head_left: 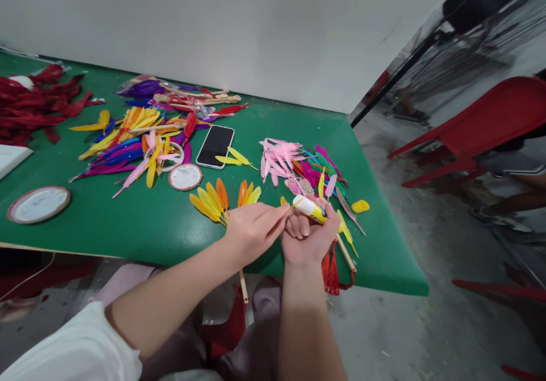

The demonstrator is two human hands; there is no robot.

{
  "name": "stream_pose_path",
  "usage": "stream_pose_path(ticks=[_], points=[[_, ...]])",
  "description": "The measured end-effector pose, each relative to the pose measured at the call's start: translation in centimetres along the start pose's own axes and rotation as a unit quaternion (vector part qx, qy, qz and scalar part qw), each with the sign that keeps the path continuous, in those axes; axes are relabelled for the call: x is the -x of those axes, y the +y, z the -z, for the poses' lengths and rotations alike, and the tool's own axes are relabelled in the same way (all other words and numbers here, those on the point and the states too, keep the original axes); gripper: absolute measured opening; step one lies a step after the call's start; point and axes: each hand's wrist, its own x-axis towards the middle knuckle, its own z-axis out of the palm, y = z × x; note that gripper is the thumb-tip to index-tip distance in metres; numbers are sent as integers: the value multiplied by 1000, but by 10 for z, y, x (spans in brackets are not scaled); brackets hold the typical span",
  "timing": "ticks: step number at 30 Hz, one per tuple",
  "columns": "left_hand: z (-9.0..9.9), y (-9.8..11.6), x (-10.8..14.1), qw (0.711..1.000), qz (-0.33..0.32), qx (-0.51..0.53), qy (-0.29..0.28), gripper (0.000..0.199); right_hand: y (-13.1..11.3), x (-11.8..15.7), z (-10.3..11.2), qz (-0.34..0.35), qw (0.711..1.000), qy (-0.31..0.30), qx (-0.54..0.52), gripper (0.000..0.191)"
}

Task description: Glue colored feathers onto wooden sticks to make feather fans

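Green worktop (388, 259): things are spread along its length; bare hands are worked at the near edge, toward the right end.

Mixed feather pile (139, 133): laid out well to the left, apart from both hands.

Fan of yellow and orange feathers (216, 199): set just beyond the left hand, partly hidden by it; a thin wooden handle (243, 286) is seen below the wrist, projecting past the edge.

Left hand (252, 232): reached in from the left, back turned up; fingers narrowed to a pinch on a slim yellow piece.

Right hand (307, 240): palm turned upward, fingers curled; a tube is held between thumb and fingers.

Pink feathers (279, 159): heaped beyond the hands, apart from them.

Yellow-and-white tube (313, 209): carried above the worktop, long axis slanted from upper left to lower right. White end is pointed toward the left fingers, just to their right; yellow end is kept in the right grip, the nearer hand.

Yellow cap (360, 206): left lying right of the tube.

Slim yellow piece (292, 205): extended rightward from the pinch, close by the white end; whether contact is made cannot be told.
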Motion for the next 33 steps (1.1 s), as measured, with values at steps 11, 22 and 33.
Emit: stream_pose_path(ticks=[11, 22, 33], points=[[3, -9, -5, 999, 30, 23, -18, 18, 1, 1, 2, -32, 999, -31, 4, 30], [9, -22, -16, 997, 30, 52, -48, 15, 1, 2, 0, -39, 998, -39, -7, 38], [10, -27, -17, 994, 20, 83, -67, 14, 0, 1, -1, -49, 999, -23, -10, 41]])
